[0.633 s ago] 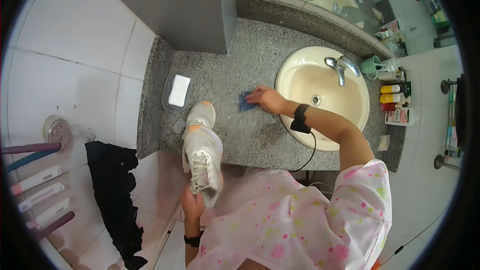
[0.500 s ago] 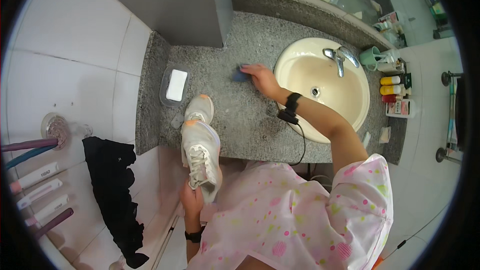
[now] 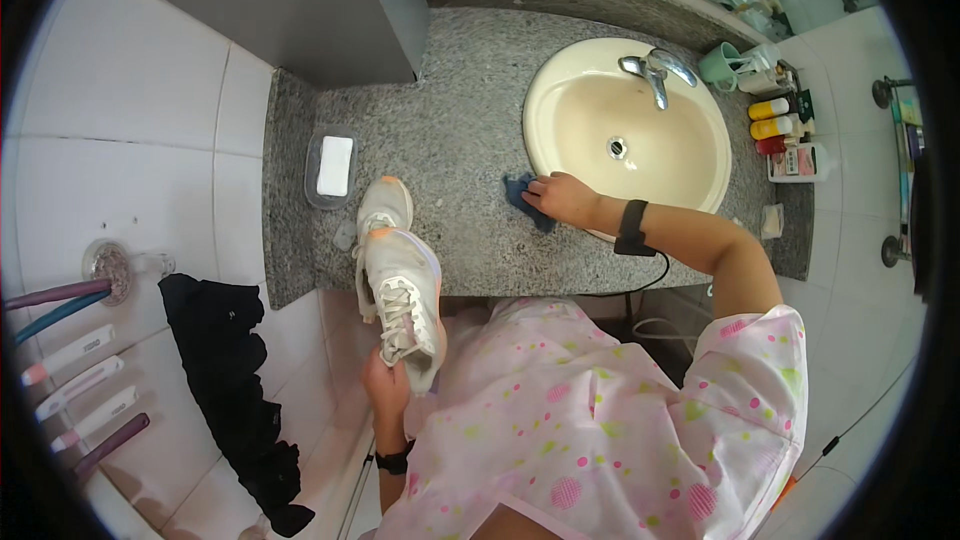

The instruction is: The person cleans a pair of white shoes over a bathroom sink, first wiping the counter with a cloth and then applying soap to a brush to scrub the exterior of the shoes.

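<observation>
I see one grey counter (image 3: 470, 120), one cream basin (image 3: 539, 90) at 3 o'clock. Two white shoes (image 3: 385, 203) overlap at 7, long axes and toes toward 12, the nearer shoe (image 3: 402, 265) partly hiding the other. The left hand (image 3: 387, 392) is closed on its heel end; the right hand (image 3: 562, 200) pinches one blue cloth (image 3: 521, 196) at the basin's 8 o'clock.

Soft, fairly even light reaches my feed, glinting off the chrome lever faucet (image 3: 657, 70); shadow pools beneath the grey speckled stone counter (image 3: 470, 130), while glossy white wall tiles (image 3: 110, 175) bend toward a rim I see fading to black.
</observation>
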Demonstrator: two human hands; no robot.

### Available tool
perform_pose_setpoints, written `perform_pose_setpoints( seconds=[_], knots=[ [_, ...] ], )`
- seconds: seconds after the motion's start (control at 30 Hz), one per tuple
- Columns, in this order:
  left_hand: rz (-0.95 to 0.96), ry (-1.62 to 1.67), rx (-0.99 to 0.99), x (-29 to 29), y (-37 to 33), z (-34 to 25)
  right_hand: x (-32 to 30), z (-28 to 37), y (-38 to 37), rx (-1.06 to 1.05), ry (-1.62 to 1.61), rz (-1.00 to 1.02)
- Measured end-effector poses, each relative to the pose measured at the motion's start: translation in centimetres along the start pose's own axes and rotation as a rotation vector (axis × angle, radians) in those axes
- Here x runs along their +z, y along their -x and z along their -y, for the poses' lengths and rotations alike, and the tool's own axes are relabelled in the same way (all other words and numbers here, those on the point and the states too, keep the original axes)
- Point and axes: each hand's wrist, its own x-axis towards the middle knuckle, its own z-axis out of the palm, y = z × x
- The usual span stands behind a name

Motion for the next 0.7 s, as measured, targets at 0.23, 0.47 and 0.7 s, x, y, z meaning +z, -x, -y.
perform_pose_setpoints(
  seconds=[0.23, 0.47, 0.7],
  knots=[
    [0.015, 0.032, 0.069, 0.0, 0.0, 0.9, 1.7, 5.6, -0.8, 0.093, -0.34, -0.267],
    [0.022, 0.023, 0.109, 0.0, -0.7, 1.9, 2.5, 11.7, -7.4, 0.071, -0.366, -0.45],
    [0.06, 0.058, 0.072, -0.7, -1.7, 1.4, 3.3, 12.1, -2.6, -0.188, -0.485, -0.29]
  ],
)
